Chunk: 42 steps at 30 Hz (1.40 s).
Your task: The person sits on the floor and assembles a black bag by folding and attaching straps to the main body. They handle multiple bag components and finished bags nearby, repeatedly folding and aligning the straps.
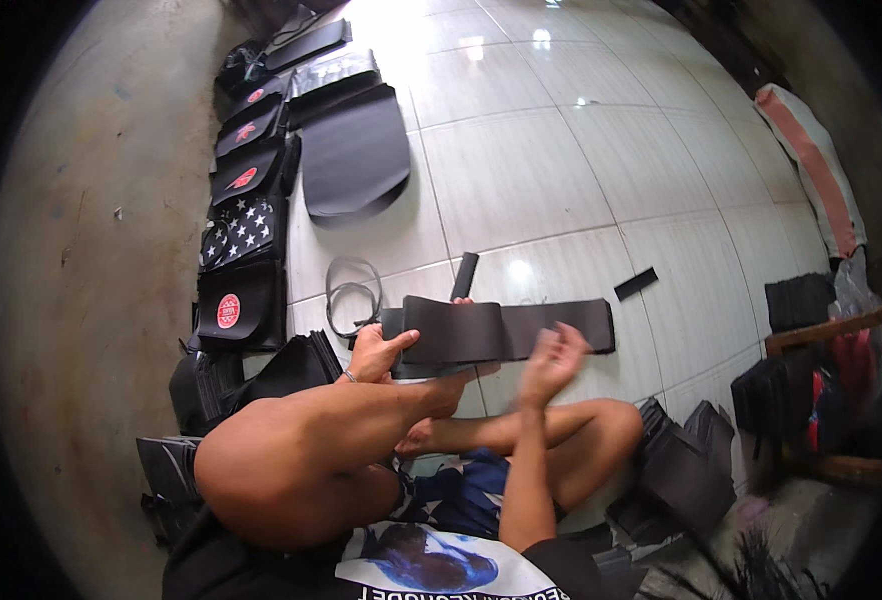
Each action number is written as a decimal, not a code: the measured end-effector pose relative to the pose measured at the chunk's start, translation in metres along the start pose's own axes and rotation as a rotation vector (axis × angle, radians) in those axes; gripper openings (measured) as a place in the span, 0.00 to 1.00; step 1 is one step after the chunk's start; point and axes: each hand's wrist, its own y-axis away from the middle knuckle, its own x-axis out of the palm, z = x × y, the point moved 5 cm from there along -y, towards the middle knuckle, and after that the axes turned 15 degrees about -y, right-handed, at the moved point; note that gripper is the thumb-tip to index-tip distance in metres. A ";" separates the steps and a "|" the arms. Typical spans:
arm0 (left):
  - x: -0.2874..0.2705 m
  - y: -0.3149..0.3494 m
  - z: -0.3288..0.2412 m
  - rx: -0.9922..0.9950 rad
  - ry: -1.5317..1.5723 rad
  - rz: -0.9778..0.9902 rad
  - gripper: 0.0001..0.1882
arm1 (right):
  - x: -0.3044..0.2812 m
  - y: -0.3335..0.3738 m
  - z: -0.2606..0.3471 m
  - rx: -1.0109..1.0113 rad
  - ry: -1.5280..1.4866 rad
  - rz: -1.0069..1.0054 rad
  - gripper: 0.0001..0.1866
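Observation:
A long dark strip (556, 330) of flat, leather-like sheet lies across the front of my crossed legs, with a shorter dark piece (451, 328) over its left part. My left hand (373, 352) grips the left end of these pieces, thumb on top and most of its fingers hidden underneath. Fingertips show at their far edge. Over the right half of the strip is my right hand (553, 365), raised and blurred, its fingers seemingly curled. I cannot make out anything in it.
Stacked black flaps (244, 308), some with red emblems, line the left wall. A large rounded black sheet (356, 155) lies on the tiles. A clear coiled loop (353, 292) and small black strips (636, 284) are near the work. Right are black stacks (686, 465) and a wooden frame (831, 328).

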 end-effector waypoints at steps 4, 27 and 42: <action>-0.008 -0.003 0.011 0.027 -0.073 -0.046 0.10 | 0.088 0.075 0.024 -0.152 0.071 0.621 0.16; -0.011 -0.005 0.015 -0.012 -0.100 -0.035 0.10 | -0.027 -0.010 -0.044 0.058 0.037 -0.121 0.08; -0.004 0.009 -0.004 0.068 -0.073 -0.006 0.10 | 0.100 0.087 0.007 0.057 -0.031 0.603 0.16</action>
